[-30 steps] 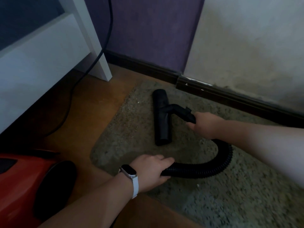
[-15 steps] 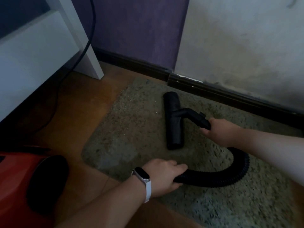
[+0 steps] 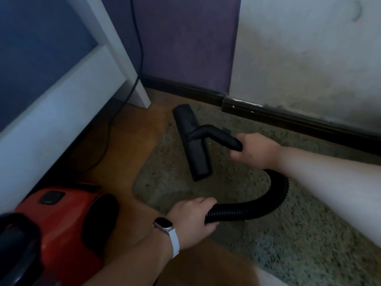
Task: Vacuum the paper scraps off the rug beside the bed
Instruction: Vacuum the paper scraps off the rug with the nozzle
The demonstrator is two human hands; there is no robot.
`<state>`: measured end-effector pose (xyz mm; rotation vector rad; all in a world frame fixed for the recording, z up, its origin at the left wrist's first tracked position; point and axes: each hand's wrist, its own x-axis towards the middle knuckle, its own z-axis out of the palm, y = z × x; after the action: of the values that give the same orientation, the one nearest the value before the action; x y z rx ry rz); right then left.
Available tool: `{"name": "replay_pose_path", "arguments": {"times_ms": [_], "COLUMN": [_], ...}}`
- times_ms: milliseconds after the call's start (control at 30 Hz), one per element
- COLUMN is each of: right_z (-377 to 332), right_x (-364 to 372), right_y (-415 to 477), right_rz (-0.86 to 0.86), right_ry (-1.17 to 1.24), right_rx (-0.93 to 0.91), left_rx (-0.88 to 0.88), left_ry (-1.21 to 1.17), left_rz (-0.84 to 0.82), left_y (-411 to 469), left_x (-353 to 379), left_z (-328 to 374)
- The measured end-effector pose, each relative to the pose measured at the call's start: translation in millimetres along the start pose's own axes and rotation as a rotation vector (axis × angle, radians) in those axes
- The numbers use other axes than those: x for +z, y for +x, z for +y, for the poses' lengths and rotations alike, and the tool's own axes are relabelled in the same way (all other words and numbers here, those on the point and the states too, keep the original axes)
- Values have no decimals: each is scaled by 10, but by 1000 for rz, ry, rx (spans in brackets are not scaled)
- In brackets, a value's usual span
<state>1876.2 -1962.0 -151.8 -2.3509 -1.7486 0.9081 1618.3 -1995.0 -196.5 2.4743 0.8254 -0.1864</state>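
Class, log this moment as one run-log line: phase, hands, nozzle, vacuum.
phase: vacuuming | left hand: grips hose | right hand: grips wand | nozzle: on rug | vacuum: red, on floor, left

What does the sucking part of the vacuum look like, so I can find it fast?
Find the grey-green rug beside the white bed. On its far corner, near the dark skirting board, lies a long flat black bar, the nozzle. Unlike the ribbed curving hose, it is smooth and straight, with a bent neck that the right hand grips.
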Motion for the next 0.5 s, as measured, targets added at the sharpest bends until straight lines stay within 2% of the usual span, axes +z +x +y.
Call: {"name": "replay_pose_path", "arguments": {"times_ms": [100,233,367,500], "right_z": [-24,-27,-172,-382], "right_x": [-123,-86,72,216], "right_y": [-108,-169,-106,-47], "right_rz": [9,39,20,-58], "right_ry": [142,299,272,208], "right_rx": [16,24,-47,-157], "left_rx": [-139,-269,-302,-327], "left_ry": [5,-3,50,-42], "left_rz": [43,1,-21,-78], "left_y": [-157,-321,-314,-355], "left_x": [-99,-167,-157,-160], "left_z": [68,-61,-269,-346]}}
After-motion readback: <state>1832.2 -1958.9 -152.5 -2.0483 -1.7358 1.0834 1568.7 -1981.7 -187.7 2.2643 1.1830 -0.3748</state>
